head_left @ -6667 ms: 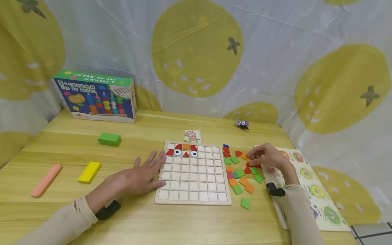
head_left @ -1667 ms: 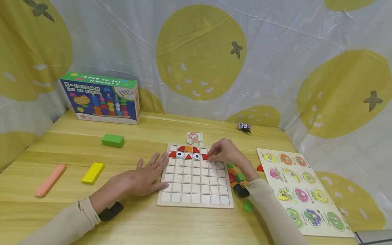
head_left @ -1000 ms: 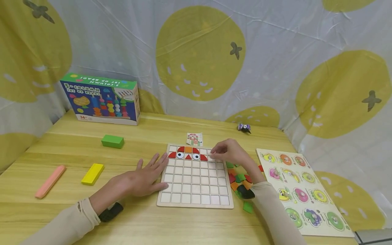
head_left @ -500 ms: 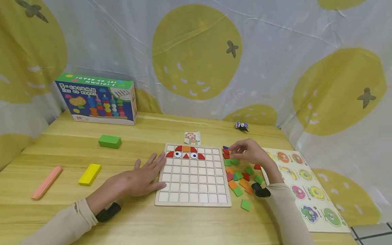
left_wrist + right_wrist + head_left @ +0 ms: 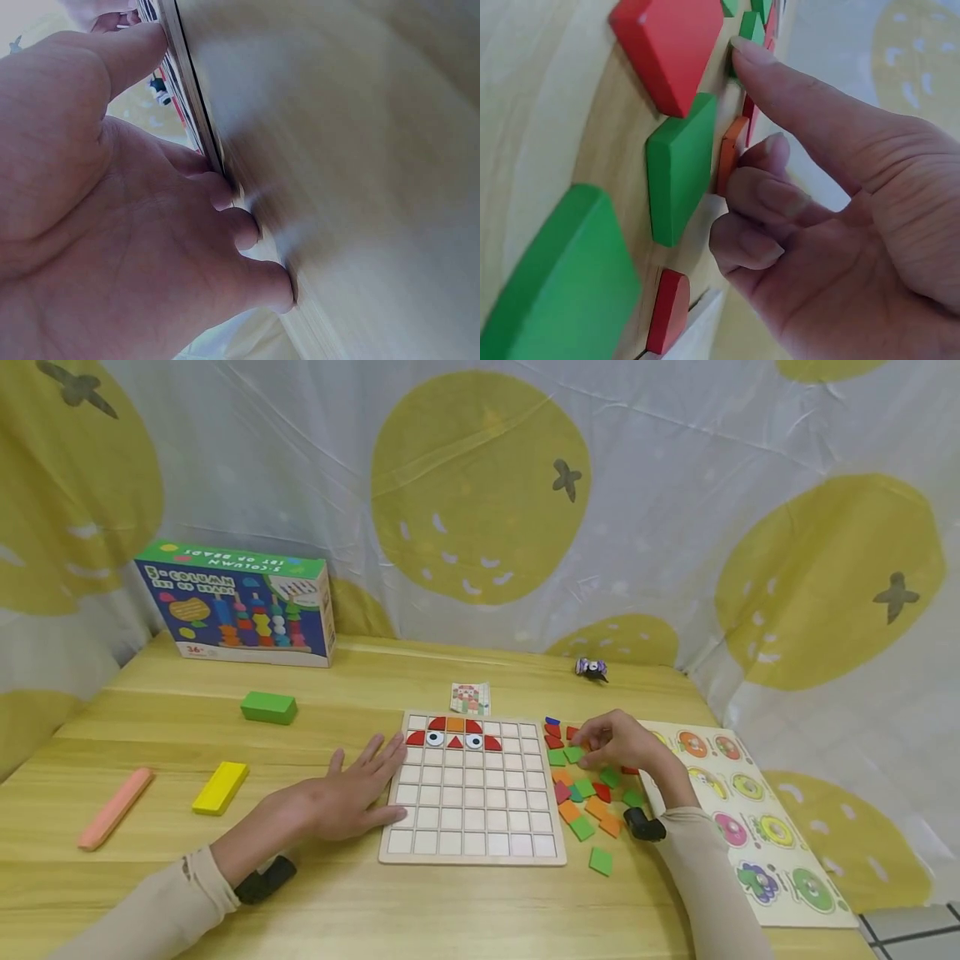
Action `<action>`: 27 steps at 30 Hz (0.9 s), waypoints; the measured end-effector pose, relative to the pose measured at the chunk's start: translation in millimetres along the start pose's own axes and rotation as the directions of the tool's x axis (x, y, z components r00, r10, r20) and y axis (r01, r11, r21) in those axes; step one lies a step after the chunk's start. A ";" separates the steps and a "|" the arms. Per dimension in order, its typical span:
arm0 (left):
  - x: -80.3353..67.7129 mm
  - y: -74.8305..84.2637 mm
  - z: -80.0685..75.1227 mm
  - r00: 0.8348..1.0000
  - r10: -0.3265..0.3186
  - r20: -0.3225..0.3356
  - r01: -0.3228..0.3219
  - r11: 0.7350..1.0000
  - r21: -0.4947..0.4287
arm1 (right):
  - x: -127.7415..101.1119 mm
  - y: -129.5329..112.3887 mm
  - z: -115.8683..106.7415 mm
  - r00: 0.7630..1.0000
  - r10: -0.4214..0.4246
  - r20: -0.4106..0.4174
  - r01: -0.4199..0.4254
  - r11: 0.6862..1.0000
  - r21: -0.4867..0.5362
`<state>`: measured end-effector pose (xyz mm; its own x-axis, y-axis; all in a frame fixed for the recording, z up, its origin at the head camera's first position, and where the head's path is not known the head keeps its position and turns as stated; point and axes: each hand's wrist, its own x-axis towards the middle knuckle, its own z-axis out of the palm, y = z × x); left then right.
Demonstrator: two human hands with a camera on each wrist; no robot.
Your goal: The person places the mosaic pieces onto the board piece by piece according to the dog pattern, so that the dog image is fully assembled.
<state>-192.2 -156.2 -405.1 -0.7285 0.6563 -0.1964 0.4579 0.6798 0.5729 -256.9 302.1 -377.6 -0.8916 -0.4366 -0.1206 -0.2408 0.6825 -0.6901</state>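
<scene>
A gridded wooden board (image 5: 462, 797) lies at mid-table, with red pieces, an orange square and two eye discs in its upper rows. My left hand (image 5: 341, 795) rests against its left edge, fingers and thumb spread. To the right are loose red, green and orange pieces. My right hand (image 5: 632, 747) is over them, its fingers bent. In the right wrist view its thumb tip overlaps a green tile (image 5: 754, 28), and its forefinger is by an orange piece (image 5: 731, 150). A gap separates thumb and forefinger, with no piece pinched there. Pieces under the palm are hidden in the head view.
A picture card (image 5: 470, 698) lies behind the board. Fruit puzzle board (image 5: 757, 827) at the right, partly under the right forearm. On the left are a green block (image 5: 268, 707), a yellow block (image 5: 220, 787), a pink stick (image 5: 116, 808) and a boxed bead set (image 5: 236, 606).
My right hand set a red piece beside the right-hand eye disc, released it and drew back right to the loose pieces, now slightly lower. The left hand stays at the board's edge.
</scene>
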 end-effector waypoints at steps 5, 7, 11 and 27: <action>2.0 -5.0 3.1 1.000 0.002 -0.007 -0.002 1.000 0.014 | 0.8 1.3 1.5 0.999 0.031 -0.014 -0.031 0.999 -0.009; 3.3 -7.3 4.8 1.000 -0.011 -0.008 0.011 0.999 0.032 | 1.3 1.2 2.1 0.999 0.042 -0.015 -0.042 0.999 -0.018; 4.7 -9.4 7.0 0.999 -0.041 -0.011 0.042 0.997 0.067 | 2.5 0.3 2.5 0.998 0.062 -0.020 -0.063 0.997 -0.042; 2.5 -5.9 5.2 0.999 -0.052 -0.009 0.053 0.996 0.071 | 2.2 -15.0 1.2 0.999 0.008 -0.047 -0.009 0.999 -0.032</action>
<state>-194.0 -156.9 -413.1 -0.7559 0.6169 -0.2194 0.4537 0.7351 0.5038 -254.8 290.2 -368.3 -0.9103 -0.4036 -0.0924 -0.2450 0.7050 -0.6655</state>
